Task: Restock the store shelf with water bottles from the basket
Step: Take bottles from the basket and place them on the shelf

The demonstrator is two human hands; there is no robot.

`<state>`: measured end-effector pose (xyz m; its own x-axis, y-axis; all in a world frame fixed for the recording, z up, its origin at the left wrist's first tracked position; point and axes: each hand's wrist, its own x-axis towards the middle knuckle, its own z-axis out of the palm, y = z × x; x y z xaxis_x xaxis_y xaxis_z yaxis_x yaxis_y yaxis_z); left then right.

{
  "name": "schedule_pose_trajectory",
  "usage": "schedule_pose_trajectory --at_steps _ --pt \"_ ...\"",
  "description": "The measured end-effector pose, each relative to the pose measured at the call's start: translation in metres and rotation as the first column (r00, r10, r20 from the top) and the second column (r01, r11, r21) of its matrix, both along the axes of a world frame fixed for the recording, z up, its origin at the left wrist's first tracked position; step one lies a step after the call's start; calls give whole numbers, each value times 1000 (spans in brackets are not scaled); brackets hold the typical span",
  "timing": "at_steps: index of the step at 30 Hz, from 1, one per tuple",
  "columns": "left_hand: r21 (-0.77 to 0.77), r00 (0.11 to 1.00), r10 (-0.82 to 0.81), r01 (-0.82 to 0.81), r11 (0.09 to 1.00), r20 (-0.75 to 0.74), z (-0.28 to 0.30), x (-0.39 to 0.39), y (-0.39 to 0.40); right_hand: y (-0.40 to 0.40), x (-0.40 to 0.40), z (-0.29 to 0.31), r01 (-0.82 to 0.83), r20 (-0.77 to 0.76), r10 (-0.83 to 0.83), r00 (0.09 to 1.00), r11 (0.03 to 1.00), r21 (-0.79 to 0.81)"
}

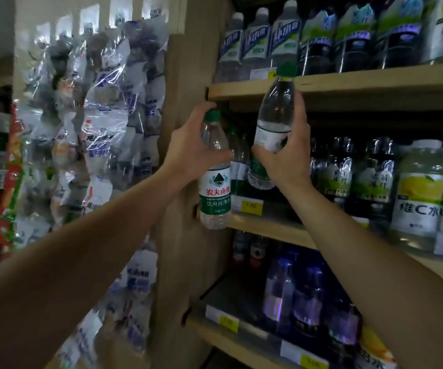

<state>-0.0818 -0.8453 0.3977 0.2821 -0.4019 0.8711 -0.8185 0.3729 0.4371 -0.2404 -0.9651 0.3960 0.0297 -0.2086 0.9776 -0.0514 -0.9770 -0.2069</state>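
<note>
My left hand [188,147] grips a clear water bottle [215,193] with a green cap and a white-and-green label, held upright at the left end of the middle shelf [268,227]. In my right hand [287,153] is a second green-capped water bottle [273,115], tilted slightly, its cap up by the edge of the upper shelf [348,83]. Both bottles hang in front of the middle shelf opening, where similar green-labelled bottles [239,161] stand further back. The basket is out of view.
Dark and lemon-labelled drink bottles [417,193] fill the middle shelf to the right. More bottles line the upper shelf and the lower shelf [241,339]. A wooden side panel [177,262] bounds the shelves on the left, and plastic-wrapped packs [95,123] hang beyond it.
</note>
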Motion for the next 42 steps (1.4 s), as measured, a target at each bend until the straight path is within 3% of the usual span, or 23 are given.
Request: schedule_pose_trajectory --at_steps 7,15,23,33,38,42 --pt "-14 1000 -16 16 1000 7 3 12 -34 -35 27 -16 -5 -26 6 1000 999 53" --pt "25 997 -72 72 997 -7 11 34 -50 -58 46 -11 85 -199 -51 979 982 167" --pt "64 993 -121 121 991 6 21 44 -62 -72 55 -23 133 -272 -23 962 909 394" --pt "77 991 -134 134 988 -6 27 44 -69 -57 44 -6 376 -460 -235 856 895 242" --pt "76 990 -140 141 987 -15 27 45 -71 -61 50 5 521 -707 -283 648 842 141" --pt "85 991 -134 134 987 -1 29 48 -71 -81 52 4 532 -714 -287 638 835 139"
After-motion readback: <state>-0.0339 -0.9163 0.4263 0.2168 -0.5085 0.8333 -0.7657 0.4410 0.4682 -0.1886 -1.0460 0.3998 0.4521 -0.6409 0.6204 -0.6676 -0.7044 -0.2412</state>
